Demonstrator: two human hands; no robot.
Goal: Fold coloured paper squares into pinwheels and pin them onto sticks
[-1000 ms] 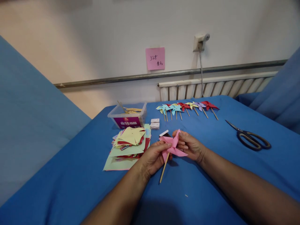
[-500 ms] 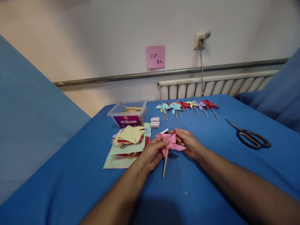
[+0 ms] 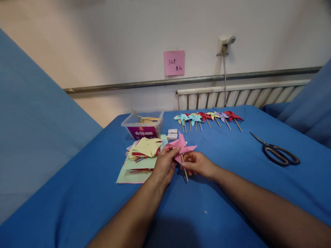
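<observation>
Pink pinwheel (image 3: pixel 181 147) between both hands' fingers (image 3: pixel 172 152)

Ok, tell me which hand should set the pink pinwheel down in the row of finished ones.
Probably the right hand: it pinches the pink pinwheel by its stick and sits nearer the row of finished pinwheels. The left hand only touches a paper blade.

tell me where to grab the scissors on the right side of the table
Take the scissors by the dark looped handles, which lie at the near right end; the closed blades point away to the far left. Coming from the near right with the right hand seems best, since they lie flat on the blue cloth with nothing beside them.
</observation>
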